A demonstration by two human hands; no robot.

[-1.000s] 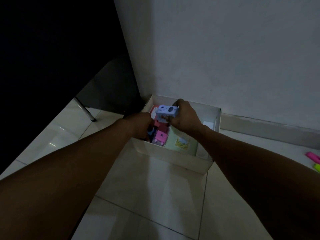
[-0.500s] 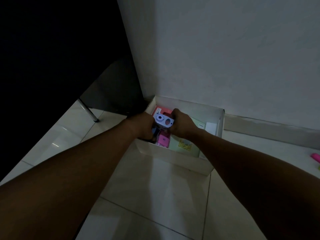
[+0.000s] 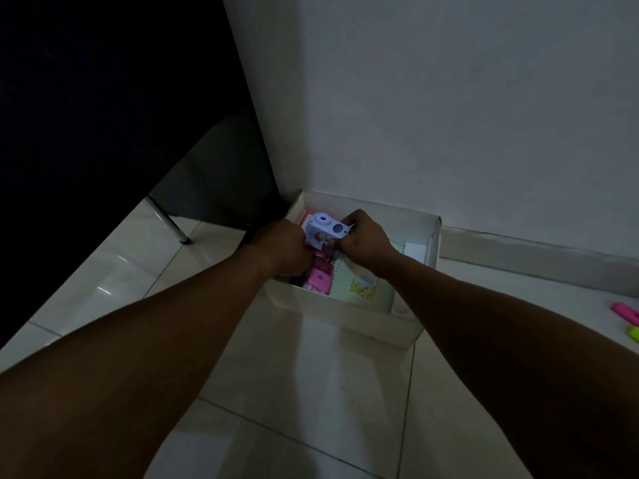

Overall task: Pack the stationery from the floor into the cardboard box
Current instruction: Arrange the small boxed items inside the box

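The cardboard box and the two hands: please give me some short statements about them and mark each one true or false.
1. Both hands hold the lilac camera-shaped item over the cardboard box. True: left hand, right hand.
2. The box stands in the middle of the room. False: it stands against the wall.
3. A pink highlighter lies on the floor outside the box. True.
4. The box is empty. False: a pale green notebook and a pink block are inside.
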